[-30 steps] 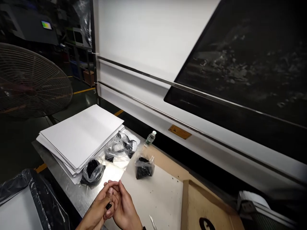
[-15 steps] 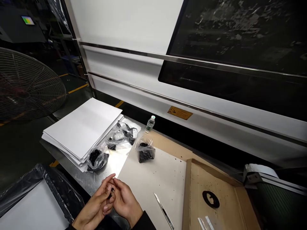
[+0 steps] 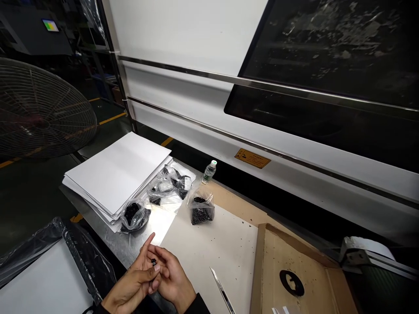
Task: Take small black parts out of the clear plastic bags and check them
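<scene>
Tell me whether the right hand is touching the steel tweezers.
Apart. The head view shows the right hand clear of the steel tweezers, with bare white sheet between them.

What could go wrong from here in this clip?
The tiny black part pinched between the left hand and right hand might slip and be lost among the loose black specks on the white sheet. The pointed steel tool lying nearby could prick a finger.

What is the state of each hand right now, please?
Left hand: half closed, index finger raised, beside a small black part.
Right hand: half closed, fingers at the same part.
Which hand grips it cannot be told.
</scene>
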{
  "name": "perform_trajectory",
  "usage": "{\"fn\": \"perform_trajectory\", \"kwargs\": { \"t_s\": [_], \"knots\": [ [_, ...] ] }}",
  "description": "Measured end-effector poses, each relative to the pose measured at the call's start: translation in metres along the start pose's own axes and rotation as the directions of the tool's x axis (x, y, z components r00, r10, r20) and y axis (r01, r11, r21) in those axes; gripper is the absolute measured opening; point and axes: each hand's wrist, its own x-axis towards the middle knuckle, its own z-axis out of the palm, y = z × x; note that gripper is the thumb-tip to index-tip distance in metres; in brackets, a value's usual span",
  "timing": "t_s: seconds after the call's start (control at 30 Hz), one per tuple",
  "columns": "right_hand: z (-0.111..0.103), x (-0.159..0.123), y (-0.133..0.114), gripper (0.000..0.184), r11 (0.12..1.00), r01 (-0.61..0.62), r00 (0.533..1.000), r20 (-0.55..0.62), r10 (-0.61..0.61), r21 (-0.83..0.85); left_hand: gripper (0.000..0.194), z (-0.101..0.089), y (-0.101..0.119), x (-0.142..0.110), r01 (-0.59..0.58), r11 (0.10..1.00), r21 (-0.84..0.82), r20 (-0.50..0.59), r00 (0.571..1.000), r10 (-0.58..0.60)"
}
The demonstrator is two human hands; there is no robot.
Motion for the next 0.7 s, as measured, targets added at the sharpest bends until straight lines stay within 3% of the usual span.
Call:
{"fn": "perform_trajectory", "kwargs": {
  "t_s": [0.23,0.5,0.7],
  "knots": [
    [0.006,-0.001,0.002,0.023,0.999,0.036,0.999,-0.012,-0.036,-0.030,0.095,-0.004,-0.003,0.001,0.018,1.000,0.019,-0.018,1.000,-0.017],
    [-0.004,0.001,0.002,0.031,0.994,0.061,0.997,-0.033,-0.064,-0.088,0.085,-0.002,-0.009,0.006,-0.022,0.948,0.318,-0.110,0.992,0.060],
    [-0.006,0.006,0.007,0.028,0.994,0.088,0.996,-0.010,-0.089,-0.061,0.095,-0.014,-0.021,0.012,-0.064,0.959,0.278,-0.118,0.988,0.100]
  ]
}}
